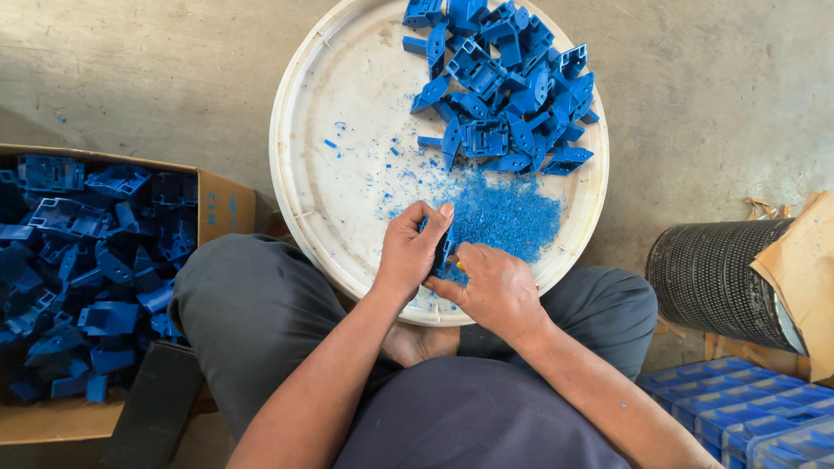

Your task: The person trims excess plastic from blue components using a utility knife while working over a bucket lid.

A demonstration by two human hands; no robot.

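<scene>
Seen from above, a seated person works over a round white tray [313, 156] balanced across the lap, both hands meeting at its near edge. The left hand [410, 250] is curled around a small blue plastic part [440, 252], thumb on top and fingers wrapped beneath, so that only a sliver of the piece shows between the two hands. The right hand [493, 288] is closed with its fingers pressed together right against that same part; whether it holds a tool cannot be told from this angle. Just beyond the hands, a mound of fine blue shavings [504, 213] spreads over the tray, with stray flecks scattered toward its middle. At the tray's far side lies a heap of blue moulded parts [504, 87], well apart from the hands. On the person's left side, a cardboard box [221, 204] on the concrete floor [130, 69] is filled with more blue parts, larger and jumbled together. On the right side sits a dark ribbed cylinder [712, 274] lying on its side, with crumpled brown paper [804, 269] against it, and below that a stack of blue crates [738, 408] at the frame's corner. Grey trousers [252, 304] cover both knees under the tray.
</scene>
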